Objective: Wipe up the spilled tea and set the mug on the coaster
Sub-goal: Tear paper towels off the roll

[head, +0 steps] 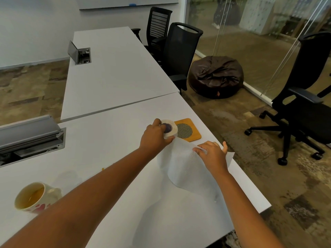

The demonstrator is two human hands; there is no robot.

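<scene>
Beside the coaster (188,130), left hand (155,136) gripping paper-towel roll (169,130), right hand (213,154) pinching its sheet (186,169).

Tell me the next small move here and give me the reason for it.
Probably tear the sheet free: the left hand grips the paper towel roll beside the coaster, and the right hand holds the pulled-out sheet, still joined to the roll. The mug waits at the table's left end.
</scene>
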